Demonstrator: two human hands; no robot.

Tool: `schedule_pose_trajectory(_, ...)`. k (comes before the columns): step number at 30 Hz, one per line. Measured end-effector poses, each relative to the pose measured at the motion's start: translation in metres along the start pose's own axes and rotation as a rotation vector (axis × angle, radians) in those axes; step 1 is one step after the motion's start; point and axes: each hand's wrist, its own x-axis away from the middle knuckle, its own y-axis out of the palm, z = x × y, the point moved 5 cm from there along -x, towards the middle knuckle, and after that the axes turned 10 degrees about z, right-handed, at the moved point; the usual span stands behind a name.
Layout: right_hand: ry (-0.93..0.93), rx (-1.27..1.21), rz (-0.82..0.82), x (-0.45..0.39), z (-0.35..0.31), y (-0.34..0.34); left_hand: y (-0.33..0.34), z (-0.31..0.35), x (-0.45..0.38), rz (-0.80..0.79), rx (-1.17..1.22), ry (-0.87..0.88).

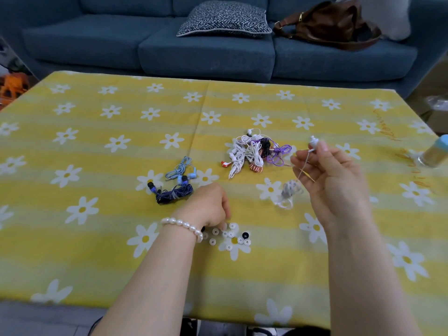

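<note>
Right hand pinches a white earbud above the tabletop; left hand curls its fingers down onto the ear tips, grip impossible to tell

On the table I see ear tips near the front, under the fingers of my left hand. Behind them lies a tangle of earphones, with two coiled sets to its left and my right hand holding an earbud to its right. A bottle stands far right, and a sofa is behind.
</note>
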Motion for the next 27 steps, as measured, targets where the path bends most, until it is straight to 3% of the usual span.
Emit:
schedule_pose_trajectory(12, -0.006, 0.01, -0.002, 0.001, 0.0, 0.0, 0.001, 0.011, 0.003, 0.041, -0.02, 0.058)
schedule_pose_trajectory(25, 0.02, 0.077, 0.001, 0.0, 0.004, -0.001, -0.02, 0.003, 0.005, 0.145, 0.261, 0.065)
schedule_pose_trajectory(27, 0.023, 0.104, -0.015, -0.001, 0.005, -0.001, -0.021, 0.006, 0.006, 0.143, 0.399, 0.055)
